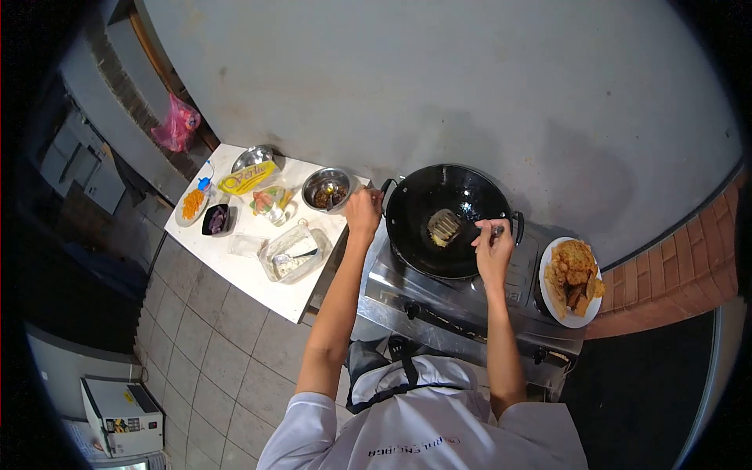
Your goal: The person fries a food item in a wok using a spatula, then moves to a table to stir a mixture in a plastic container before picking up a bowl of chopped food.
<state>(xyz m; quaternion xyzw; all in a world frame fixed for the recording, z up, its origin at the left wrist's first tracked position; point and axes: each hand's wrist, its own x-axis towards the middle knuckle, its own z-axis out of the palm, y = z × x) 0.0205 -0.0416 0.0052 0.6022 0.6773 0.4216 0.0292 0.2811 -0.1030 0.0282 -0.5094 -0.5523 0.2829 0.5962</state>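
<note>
A black wok (423,254) sits on the stove, its inside glossy with oil. My right hand (493,241) is closed around the handle of a slotted metal turner (445,223). The turner's blade rests inside the wok, with a small pale-yellow bit of food (441,242) at its lower edge. At the wok's left side, my left hand (363,211) is closed on the loop handle; its fingers partly cover the grip. Just left of that hand is a steel bowl (315,186) holding a dark sauce or seasoning mix.
A plate of golden fried food (574,266) stands right of the steel stove (403,283). On the white table (243,278) are a plastic tub (294,265) with white powder and a spoon, a yellow packet (248,178), orange pieces (193,204) and a black bowl (216,220). A wall rises behind.
</note>
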